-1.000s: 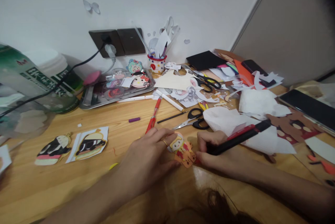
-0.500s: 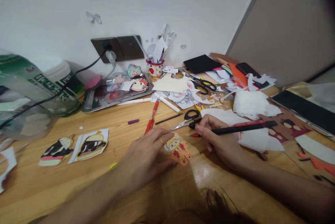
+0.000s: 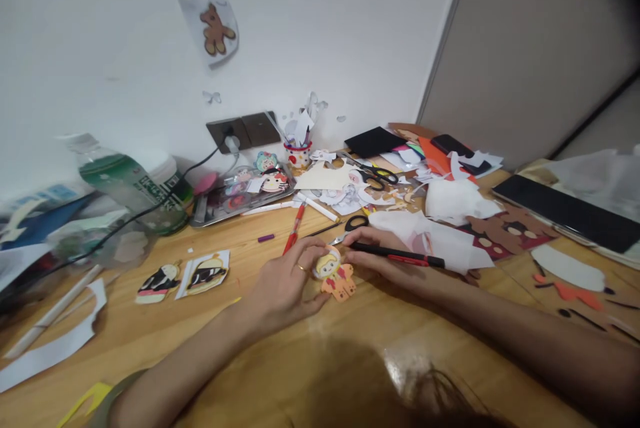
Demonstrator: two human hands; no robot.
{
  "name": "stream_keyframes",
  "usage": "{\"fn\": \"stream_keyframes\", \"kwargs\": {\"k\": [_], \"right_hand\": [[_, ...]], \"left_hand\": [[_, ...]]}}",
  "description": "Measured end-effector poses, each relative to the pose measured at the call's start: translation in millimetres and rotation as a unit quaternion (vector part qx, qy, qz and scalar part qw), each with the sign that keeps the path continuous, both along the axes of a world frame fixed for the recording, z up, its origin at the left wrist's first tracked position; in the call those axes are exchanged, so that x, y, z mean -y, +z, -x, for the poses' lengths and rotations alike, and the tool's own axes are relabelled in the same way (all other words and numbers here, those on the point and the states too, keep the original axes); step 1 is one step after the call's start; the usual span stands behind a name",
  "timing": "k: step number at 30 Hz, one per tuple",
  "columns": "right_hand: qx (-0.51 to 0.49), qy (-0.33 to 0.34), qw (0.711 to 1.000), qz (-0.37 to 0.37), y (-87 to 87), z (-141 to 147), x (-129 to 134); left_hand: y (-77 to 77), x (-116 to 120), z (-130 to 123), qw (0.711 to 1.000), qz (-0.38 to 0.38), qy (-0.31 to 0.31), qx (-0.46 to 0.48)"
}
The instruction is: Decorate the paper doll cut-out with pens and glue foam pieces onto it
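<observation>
Wooden tabletop (image 3: 260,375) below a white wall (image 3: 325,28), with a bear drawing (image 3: 216,28) stuck up above a dark socket panel (image 3: 260,128). Near the middle, holds a small paper figure (image 3: 340,285), yellow-haired and orange-suited, by its left edge in the left hand (image 3: 280,288), fingers above and thumb below, closed on it. Cannot tell lifted from resting on the wood. Grips a black-and-red pen (image 3: 400,254) in the right hand (image 3: 373,245), fingers curled round it, rear end pointing right, fingertips right by the figure's head; cannot tell touching from just short of it.

Beyond the hands, black-handled scissors (image 3: 356,222), partly hidden by the right fingers, and a slim red tool (image 3: 295,228) behind the left ones. To the left, two black-and-cream cutouts (image 3: 159,281) side by side and a small purple piece (image 3: 266,238); farther back, a green-labelled bottle (image 3: 125,178), a metal tray (image 3: 240,211) of decorated pieces and a spotted cup (image 3: 298,156). To the right, crumpled tissue (image 3: 453,200), a long black slab (image 3: 570,211) and orange scraps (image 3: 580,293).
</observation>
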State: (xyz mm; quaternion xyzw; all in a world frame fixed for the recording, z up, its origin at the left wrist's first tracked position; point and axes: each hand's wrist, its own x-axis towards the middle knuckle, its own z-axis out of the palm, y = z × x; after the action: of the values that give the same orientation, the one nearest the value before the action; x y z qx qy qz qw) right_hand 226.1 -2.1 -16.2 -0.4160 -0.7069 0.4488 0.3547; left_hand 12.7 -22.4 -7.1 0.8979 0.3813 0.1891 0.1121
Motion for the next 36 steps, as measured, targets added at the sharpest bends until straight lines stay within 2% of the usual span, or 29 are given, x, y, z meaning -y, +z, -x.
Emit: {"fn": "stream_keyframes", "kwargs": {"k": [5,12,15,18,20,23,26,30,36], "right_hand": [[-0.044,0.039,0.998,0.025,0.2,0.3,-1.5],[-0.054,0.021,0.998,0.027,-0.1,8.3,-7.9],[-0.060,-0.004,0.998,0.010,2.6,10.8,-7.4],[-0.070,-0.050,0.996,0.004,5.3,10.4,-3.9],[-0.073,-0.081,0.994,0.003,7.7,9.8,-1.0],[-0.075,-0.116,0.990,-0.006,10.5,10.1,2.3],[-0.088,-0.118,0.989,-0.016,10.3,11.4,3.6],[-0.098,-0.106,0.989,-0.022,9.5,12.9,5.1],[-0.106,-0.096,0.990,-0.017,9.5,12.5,6.4]], "left_hand": [[0.9,6.2,-4.7,0.999,-0.037,0.014,-0.005],[0.6,11.1,-9.0,0.995,-0.095,0.020,-0.010],[2.0,11.3,-8.3,0.996,-0.082,0.026,0.023],[0.7,9.3,-7.5,0.991,-0.020,0.074,0.106],[-1.6,7.1,-8.5,0.975,0.058,0.102,0.189],[-3.7,4.8,-13.2,0.926,0.204,0.103,0.300],[-4.0,4.6,-18.8,0.881,0.305,0.095,0.349],[-7.7,2.4,-20.8,0.835,0.373,0.102,0.391],[-14.1,-3.6,-17.1,0.795,0.426,0.102,0.420]]}}
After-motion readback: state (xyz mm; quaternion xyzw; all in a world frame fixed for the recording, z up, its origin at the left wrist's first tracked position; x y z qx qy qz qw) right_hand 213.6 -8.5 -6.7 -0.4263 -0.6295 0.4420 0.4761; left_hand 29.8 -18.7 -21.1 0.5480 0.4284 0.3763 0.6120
